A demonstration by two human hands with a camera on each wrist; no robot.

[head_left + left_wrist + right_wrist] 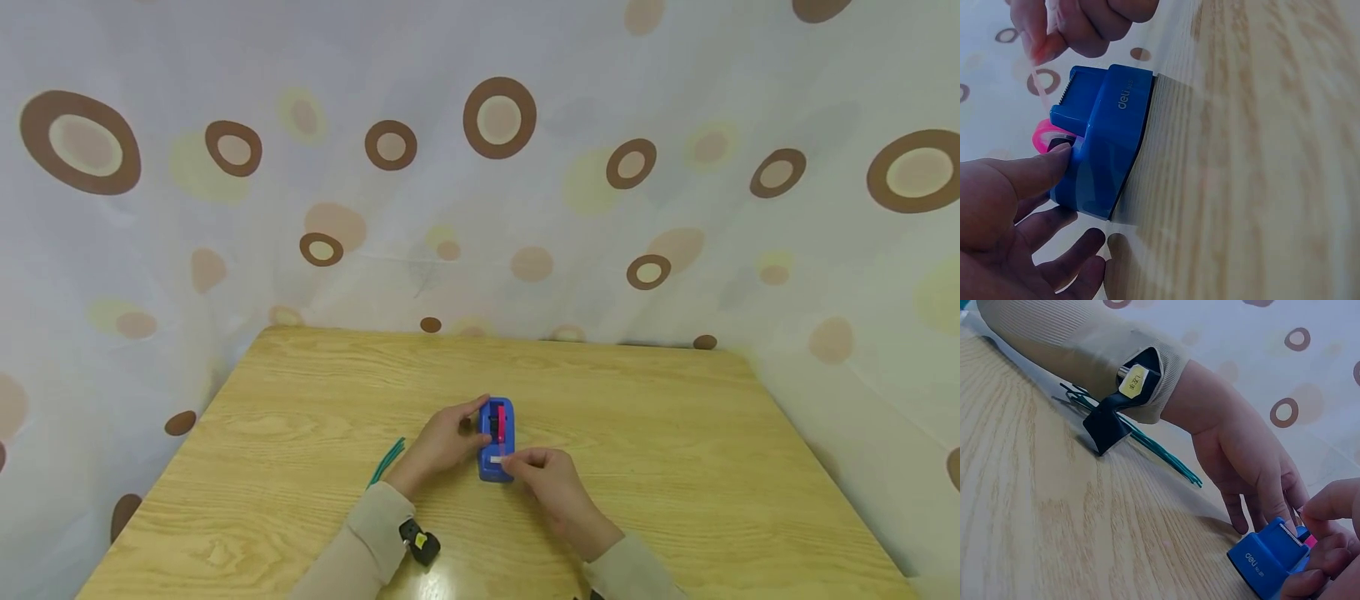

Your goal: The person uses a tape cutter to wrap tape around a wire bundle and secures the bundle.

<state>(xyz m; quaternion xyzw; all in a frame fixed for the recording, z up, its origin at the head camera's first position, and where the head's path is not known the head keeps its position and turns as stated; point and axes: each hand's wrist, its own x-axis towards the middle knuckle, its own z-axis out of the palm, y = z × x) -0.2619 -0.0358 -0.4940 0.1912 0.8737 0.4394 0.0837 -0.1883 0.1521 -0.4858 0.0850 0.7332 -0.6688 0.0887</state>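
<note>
A blue tape dispenser (491, 475) sits on the wooden table, with a pink tape roll (501, 423) in its well. My left hand (446, 437) holds its left side, thumb (1044, 169) by the roll and the other fingers spread lower down. Above the toothed cutter, my right hand (555, 492) pinches the end of a pinkish tape strip (1040, 87) between thumb and forefinger. The strip runs taut from the roll up to those fingertips. In the right wrist view, the right fingers (1332, 553) partly hide the dispenser.
A bundle of thin green wire-like strands (387, 462) lies on the table (637, 433) beside my left wrist. A black wrist mount (420, 542) is strapped to the left sleeve. Behind the table hangs a patterned curtain (450, 200) with brown rings.
</note>
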